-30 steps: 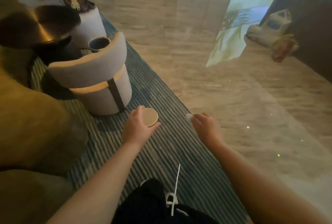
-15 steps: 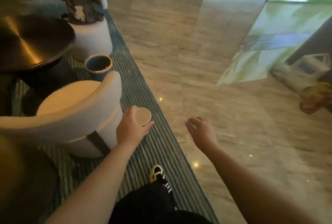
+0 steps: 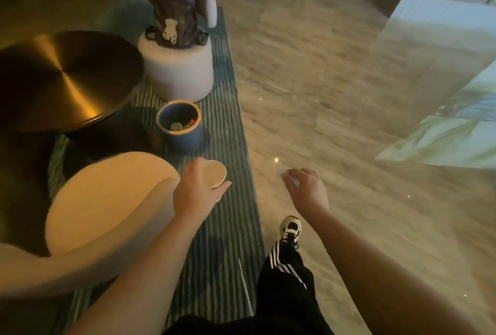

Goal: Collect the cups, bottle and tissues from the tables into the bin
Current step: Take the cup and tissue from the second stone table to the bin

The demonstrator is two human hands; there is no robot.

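My left hand (image 3: 194, 192) grips a beige paper cup (image 3: 214, 175) held upright, just short of the blue bin (image 3: 185, 137). The bin stands on the striped rug and holds a cup and other small items. My right hand (image 3: 308, 189) pinches a small white tissue (image 3: 288, 175) over the stone floor, to the right of the cup.
A round dark metal table (image 3: 61, 79) stands left of the bin. A cream chair (image 3: 107, 216) sits below my left hand. A cream stool (image 3: 178, 71) with a dark brown bag (image 3: 174, 12) stands behind the bin. The striped rug (image 3: 222, 240) borders the stone floor (image 3: 335, 93).
I have walked forward along the rug; the bin has come much closer and its contents now show. Both hands keep their hold on the cup and the tissue.
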